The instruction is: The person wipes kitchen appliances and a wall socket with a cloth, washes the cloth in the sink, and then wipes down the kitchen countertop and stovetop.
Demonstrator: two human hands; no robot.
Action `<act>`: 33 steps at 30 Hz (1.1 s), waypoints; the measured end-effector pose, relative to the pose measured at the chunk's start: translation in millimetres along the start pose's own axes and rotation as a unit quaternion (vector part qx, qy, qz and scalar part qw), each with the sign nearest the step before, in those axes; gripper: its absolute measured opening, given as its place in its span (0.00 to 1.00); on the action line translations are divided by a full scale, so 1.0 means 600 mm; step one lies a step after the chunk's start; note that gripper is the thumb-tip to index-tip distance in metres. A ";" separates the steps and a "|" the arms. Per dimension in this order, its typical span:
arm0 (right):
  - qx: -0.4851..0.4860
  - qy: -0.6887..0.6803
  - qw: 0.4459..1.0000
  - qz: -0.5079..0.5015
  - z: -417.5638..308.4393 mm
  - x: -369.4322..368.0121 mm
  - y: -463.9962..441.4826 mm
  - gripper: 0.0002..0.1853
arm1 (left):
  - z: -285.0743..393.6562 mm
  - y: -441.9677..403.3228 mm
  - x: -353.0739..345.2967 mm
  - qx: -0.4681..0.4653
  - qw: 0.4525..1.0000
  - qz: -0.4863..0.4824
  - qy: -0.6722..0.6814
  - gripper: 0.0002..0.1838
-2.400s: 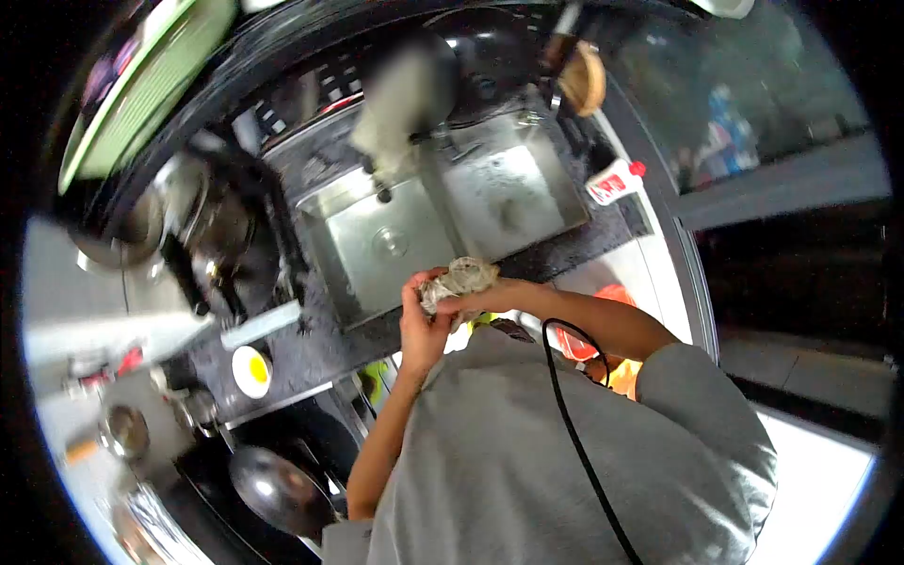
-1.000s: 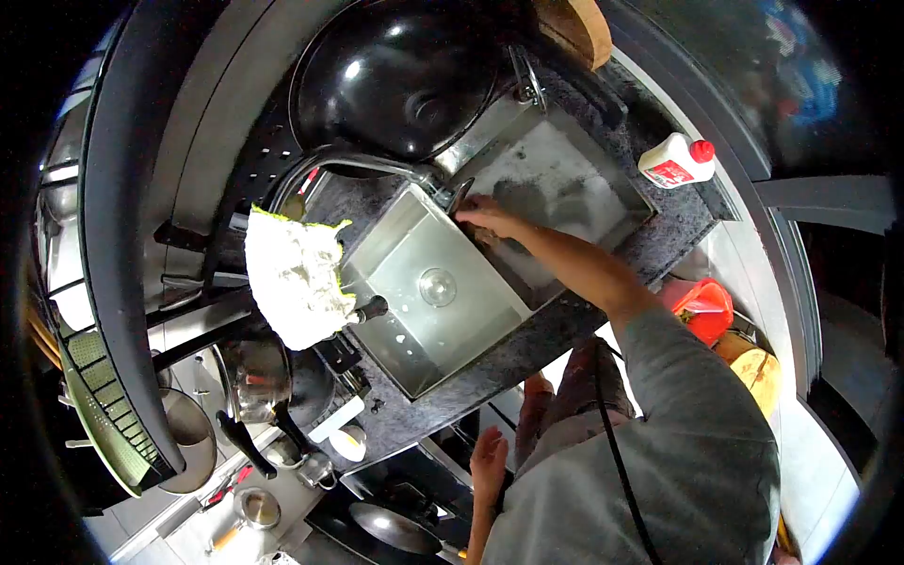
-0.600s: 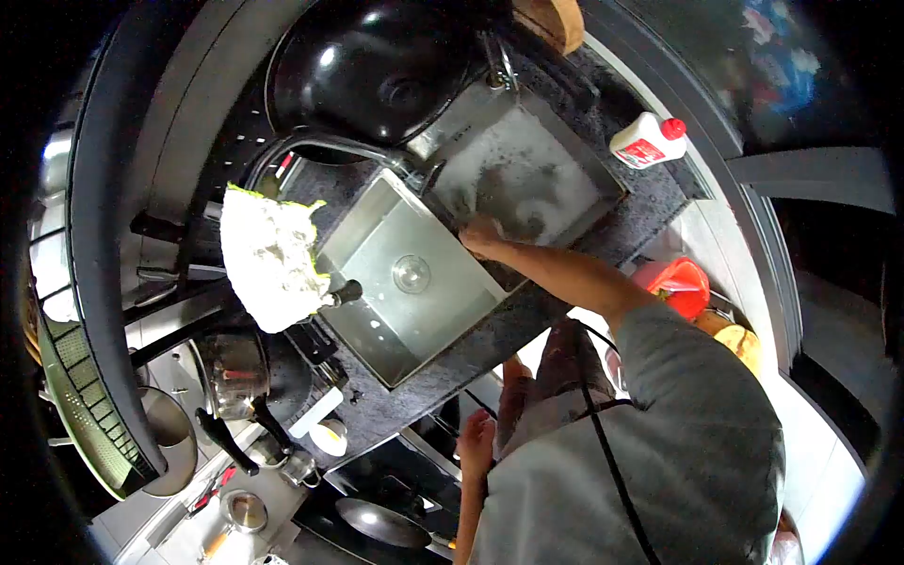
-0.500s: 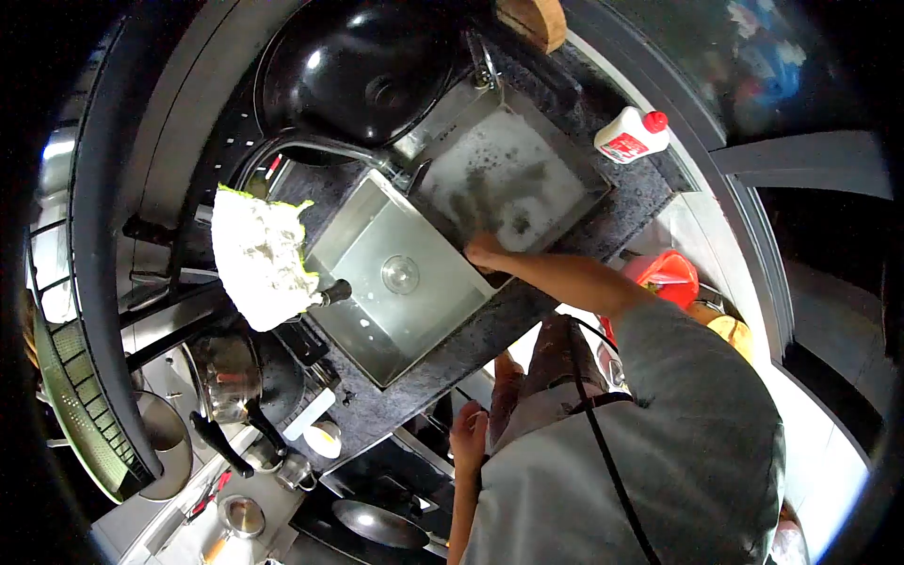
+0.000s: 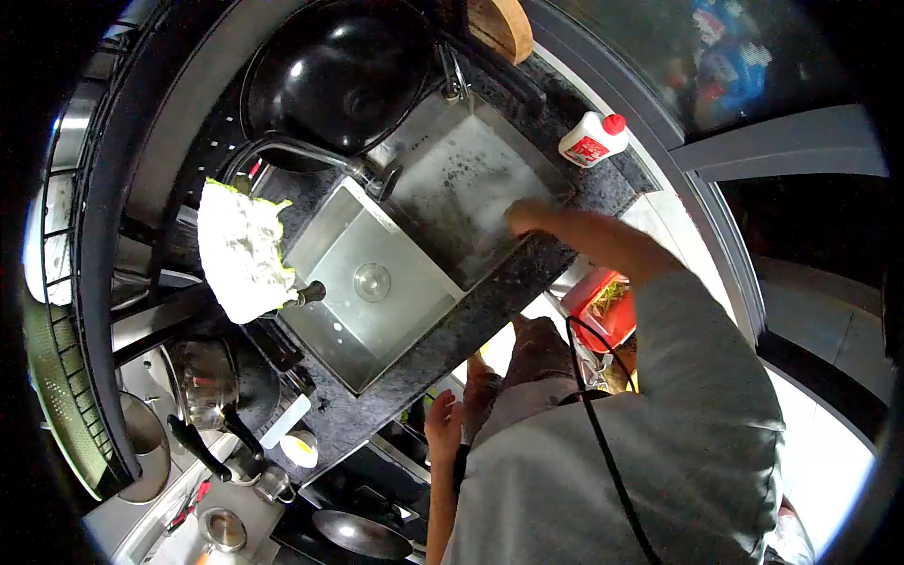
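Note:
My right hand [image 5: 529,217] is down in the right basin [image 5: 466,179], beside its right wall, over cloudy, foamy water with dark specks. It is smeared by motion, and whether it holds anything cannot be made out. My left hand [image 5: 443,426] hangs in front of the counter edge, fingers loosely apart and nothing in them. Between the hands lies the left basin [image 5: 414,256], with a round drain [image 5: 372,282] and a few foam spots. A curved faucet [image 5: 311,151] reaches toward the divider.
A large black wok [image 5: 344,80] sits behind the sink. A white cloth [image 5: 243,254] hangs at the left basin. A white bottle with a red cap [image 5: 593,139] stands at the right. Pots [image 5: 202,377], a small white bowl [image 5: 300,449] and a red container [image 5: 603,311] are around.
My right hand left the divider side and moved across the right basin toward its right wall. My left hand stays low by the counter. The view has shifted, showing more of the red container.

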State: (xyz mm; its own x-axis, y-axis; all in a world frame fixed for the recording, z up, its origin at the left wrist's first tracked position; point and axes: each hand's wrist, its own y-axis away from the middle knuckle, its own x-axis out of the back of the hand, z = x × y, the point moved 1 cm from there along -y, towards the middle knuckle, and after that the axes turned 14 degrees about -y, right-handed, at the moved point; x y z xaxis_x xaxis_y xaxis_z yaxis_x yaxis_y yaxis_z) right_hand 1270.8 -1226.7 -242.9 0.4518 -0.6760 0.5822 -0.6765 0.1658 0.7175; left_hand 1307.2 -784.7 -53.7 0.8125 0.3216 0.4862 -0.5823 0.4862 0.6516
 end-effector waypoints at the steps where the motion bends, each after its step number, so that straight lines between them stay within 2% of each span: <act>1: -0.034 -0.020 0.998 0.039 0.020 0.023 0.026 0.15 | -0.004 -0.001 -0.001 0.000 1.000 -0.002 0.001 0.20; 2: -0.037 -0.019 0.998 0.039 0.064 0.013 0.009 0.15 | -0.010 -0.001 -0.003 0.014 1.000 -0.007 -0.014 0.20; 4: -0.005 0.122 0.992 0.026 0.164 -0.035 -0.067 0.13 | -0.015 -0.001 -0.005 0.026 0.999 -0.015 -0.029 0.20; 5: -0.008 0.123 0.992 0.028 0.185 -0.037 -0.081 0.13 | -0.014 -0.001 -0.007 0.027 1.000 -0.010 -0.006 0.20; 7: 0.083 0.310 0.947 -0.019 0.198 -0.038 -0.088 0.08 | -0.011 0.000 -0.010 0.030 0.999 -0.006 0.017 0.20; 8: 0.081 0.308 0.948 -0.019 0.204 -0.038 -0.093 0.08 | -0.008 -0.001 -0.010 0.017 1.000 -0.004 0.006 0.19; 13: 0.192 0.243 0.933 0.181 0.123 0.093 -0.093 0.05 | 0.017 0.000 -0.002 -0.019 1.000 0.008 -0.023 0.18; 15: 0.183 0.240 0.937 0.174 0.103 0.151 -0.118 0.06 | 0.017 0.006 -0.002 -0.004 0.997 -0.004 -0.079 0.18; 16: 0.171 0.240 0.941 0.166 0.089 0.181 -0.131 0.08 | -0.027 0.007 -0.015 0.019 1.000 -0.005 -0.021 0.19; 17: 0.175 0.238 0.940 0.172 0.066 0.211 -0.132 0.08 | -0.061 0.009 -0.023 0.018 1.000 0.002 -0.025 0.19; 18: 0.108 0.088 0.967 0.215 0.041 0.241 -0.127 0.09 | -0.091 0.011 -0.027 0.036 0.999 -0.004 -0.029 0.19; 19: 0.037 -0.065 0.965 0.250 0.033 0.253 -0.134 0.11 | -0.092 0.013 -0.027 0.046 0.998 -0.004 -0.033 0.20; 20: 0.042 -0.069 0.964 0.253 0.031 0.256 -0.148 0.11 | -0.093 0.014 -0.026 0.056 0.998 -0.004 -0.037 0.20; 21: 0.098 0.148 0.931 0.320 0.039 0.250 -0.167 0.10 | -0.067 0.025 -0.020 0.029 0.998 -0.005 -0.050 0.20; 22: 0.146 0.357 0.845 0.370 0.044 0.238 -0.185 0.09 | -0.053 0.031 -0.018 0.004 0.998 -0.006 -0.062 0.20; 23: 0.147 0.354 0.845 0.373 0.049 0.223 -0.204 0.09 | -0.062 0.029 -0.021 0.004 0.998 -0.003 -0.065 0.20; 25: 0.074 0.276 0.868 0.405 0.058 0.183 -0.235 0.16 | -0.078 0.033 -0.029 0.014 0.997 -0.005 -0.072 0.20; 26: 0.038 0.237 0.876 0.419 0.062 0.168 -0.244 0.21 | -0.076 0.038 -0.036 0.082 0.997 -0.012 0.001 0.19; 27: 0.040 0.236 0.875 0.421 0.055 0.157 -0.238 0.21 | -0.073 0.036 -0.042 0.081 0.997 -0.009 0.001 0.19; 29: -0.051 -0.034 0.905 0.422 0.034 0.121 -0.221 0.22 | -0.073 0.033 -0.047 0.137 0.990 -0.026 0.026 0.18; 30: -0.049 -0.036 0.904 0.423 0.021 0.109 -0.214 0.22 | 0.017 0.028 -0.025 0.111 0.989 -0.033 -0.087 0.18; 32: -0.142 -0.146 0.904 0.375 0.013 0.084 -0.204 0.27 | -0.002 0.030 -0.028 0.105 0.991 -0.034 -0.079 0.18; 33: -0.143 -0.147 0.905 0.374 0.022 0.077 -0.211 0.27 | -0.011 0.031 -0.031 0.097 0.992 -0.036 -0.070 0.17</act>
State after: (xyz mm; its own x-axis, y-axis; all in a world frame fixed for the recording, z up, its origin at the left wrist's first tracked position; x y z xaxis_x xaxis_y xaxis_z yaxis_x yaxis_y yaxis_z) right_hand 1369.4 -1288.5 -311.9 -0.2720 -0.4526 0.8492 -0.5328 0.8057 0.2587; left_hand 1281.4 -776.7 -54.6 0.8484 0.1697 0.5014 -0.5282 0.3340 0.7807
